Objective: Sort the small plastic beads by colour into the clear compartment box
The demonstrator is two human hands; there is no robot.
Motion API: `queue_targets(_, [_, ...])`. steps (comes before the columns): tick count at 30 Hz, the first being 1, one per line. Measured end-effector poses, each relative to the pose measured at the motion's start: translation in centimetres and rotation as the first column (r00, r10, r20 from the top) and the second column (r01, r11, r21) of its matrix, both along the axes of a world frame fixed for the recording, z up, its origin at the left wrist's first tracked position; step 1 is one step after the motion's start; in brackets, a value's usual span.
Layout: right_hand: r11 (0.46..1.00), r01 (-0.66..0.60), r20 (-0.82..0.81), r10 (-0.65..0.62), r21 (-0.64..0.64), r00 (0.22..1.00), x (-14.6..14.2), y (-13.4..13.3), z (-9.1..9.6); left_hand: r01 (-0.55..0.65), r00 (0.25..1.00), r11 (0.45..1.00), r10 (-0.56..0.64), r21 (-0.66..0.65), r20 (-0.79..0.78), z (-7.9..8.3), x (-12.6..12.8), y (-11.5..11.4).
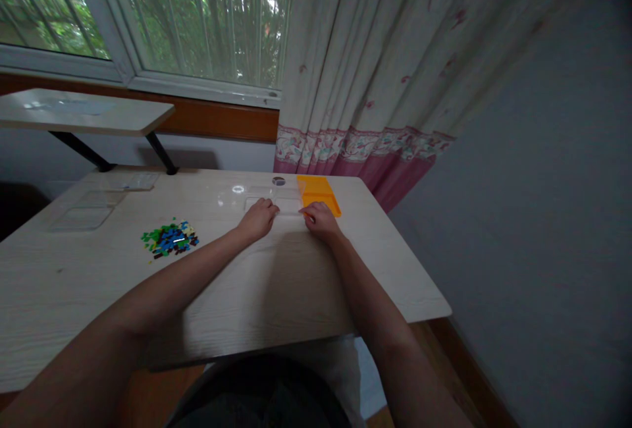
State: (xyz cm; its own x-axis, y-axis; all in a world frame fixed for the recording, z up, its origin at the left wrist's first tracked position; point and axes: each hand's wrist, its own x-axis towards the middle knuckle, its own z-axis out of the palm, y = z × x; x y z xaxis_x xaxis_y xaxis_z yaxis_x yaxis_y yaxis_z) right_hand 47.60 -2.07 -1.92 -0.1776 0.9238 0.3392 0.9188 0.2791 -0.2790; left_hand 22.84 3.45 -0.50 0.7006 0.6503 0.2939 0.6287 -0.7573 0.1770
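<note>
Both my hands are over the far middle of the table. My left hand is closed, fingers curled together at a clear plastic box; whatever its fingertips hold is too small to tell. My right hand is closed in a pinch at the box's right side, with a small orange piece showing at the fingertips. Just beyond the right hand lies an open yellow-orange plastic case, partly covered by that hand. A loose pile of small green, blue, dark and yellow pieces lies left of my left forearm.
Another clear plastic container lies at the table's left. A small round item is near the back edge. A raised shelf on black legs stands at back left. Curtain and wall bound the right side.
</note>
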Motion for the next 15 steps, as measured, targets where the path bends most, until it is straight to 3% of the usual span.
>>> queue_targets(5, [1.0,-0.025,-0.012,0.025,-0.011,1.0,0.2,0.0,0.1,0.012,1.0,1.0,-0.012,-0.011,0.003,-0.2,-0.1,-0.4])
queue_targets(9, [0.999,-0.038,-0.017,0.038,0.003,0.999,0.5,0.0,0.0,0.028,0.998,1.0,-0.027,-0.014,0.05,0.8,-1.3,-0.5])
queue_targets(12, [0.999,-0.042,-0.019,0.042,0.012,0.999,0.6,0.1,-0.1,0.015,0.997,0.999,-0.018,0.041,0.076,2.4,-4.4,0.4])
queue_targets(15, [0.999,-0.045,-0.028,0.045,0.017,0.999,0.6,0.1,-0.1,-0.087,0.996,0.993,0.084,0.078,0.035,4.0,-9.8,1.8])
